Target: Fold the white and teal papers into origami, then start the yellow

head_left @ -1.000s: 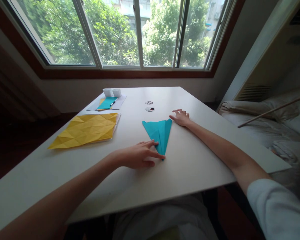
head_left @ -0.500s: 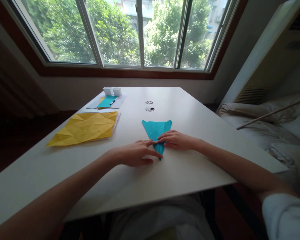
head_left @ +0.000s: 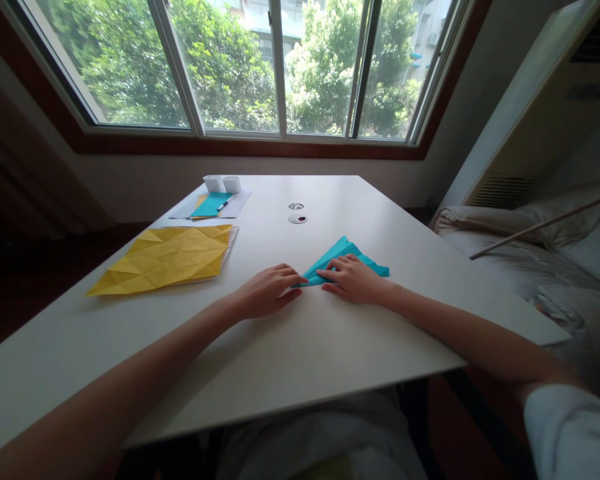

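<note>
At a white table [head_left: 330, 347] beneath a wide window [head_left: 280, 67], a left hand [head_left: 265, 293] and a right hand [head_left: 353, 280] rest flat, fingers extended, on a folded teal paper triangle [head_left: 347, 257] at mid-table, pinning its pointed end. Creased yellow paper [head_left: 167, 260] lies well apart at left, before two small white cups [head_left: 221, 183]. No writing is legible.

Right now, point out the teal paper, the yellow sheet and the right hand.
teal paper [head_left: 353, 251]: head view, upper folded flap.
yellow sheet [head_left: 167, 259]: head view, creased middle.
right hand [head_left: 353, 280]: head view, back of hand.
</note>
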Available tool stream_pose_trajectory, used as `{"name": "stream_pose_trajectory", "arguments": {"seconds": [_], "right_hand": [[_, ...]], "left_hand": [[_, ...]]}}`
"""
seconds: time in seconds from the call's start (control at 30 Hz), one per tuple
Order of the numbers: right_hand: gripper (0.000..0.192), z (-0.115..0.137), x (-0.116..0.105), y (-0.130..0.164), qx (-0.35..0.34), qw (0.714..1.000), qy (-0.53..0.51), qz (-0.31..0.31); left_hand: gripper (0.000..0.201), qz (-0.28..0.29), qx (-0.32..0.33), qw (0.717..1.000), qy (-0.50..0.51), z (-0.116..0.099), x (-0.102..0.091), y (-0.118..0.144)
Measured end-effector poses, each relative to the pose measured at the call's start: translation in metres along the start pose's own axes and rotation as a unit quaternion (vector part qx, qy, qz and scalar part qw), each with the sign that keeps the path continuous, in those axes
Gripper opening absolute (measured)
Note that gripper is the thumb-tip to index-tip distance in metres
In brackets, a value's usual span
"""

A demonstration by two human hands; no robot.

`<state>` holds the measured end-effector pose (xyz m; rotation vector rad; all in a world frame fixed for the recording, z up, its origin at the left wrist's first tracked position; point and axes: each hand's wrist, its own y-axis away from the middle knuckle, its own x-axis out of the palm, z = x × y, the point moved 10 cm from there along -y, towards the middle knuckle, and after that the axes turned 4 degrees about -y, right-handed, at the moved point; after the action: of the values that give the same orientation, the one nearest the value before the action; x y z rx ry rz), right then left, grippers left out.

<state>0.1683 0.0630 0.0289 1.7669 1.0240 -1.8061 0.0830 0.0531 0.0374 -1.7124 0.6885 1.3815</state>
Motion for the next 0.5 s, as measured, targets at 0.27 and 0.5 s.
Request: {"name": "stream_pose_trajectory", "arguments": {"seconds": [0.27, 0.5], "right_hand": [[0.042, 0.010, -0.003, -0.002, -0.061, 0.991, -0.121, 0.019], [0.036, -0.053, -0.006, -0.006, 0.017, 0.984, -0.175, -0.004]], "left_hand": [[0.023, -0.007, -0.020, 0.996, -0.082, 0.002, 0.003, -0.002], [0.023, 0.029, 0.017, 0.994, -0.105, -0.014, 0.003, -0.003]]}}
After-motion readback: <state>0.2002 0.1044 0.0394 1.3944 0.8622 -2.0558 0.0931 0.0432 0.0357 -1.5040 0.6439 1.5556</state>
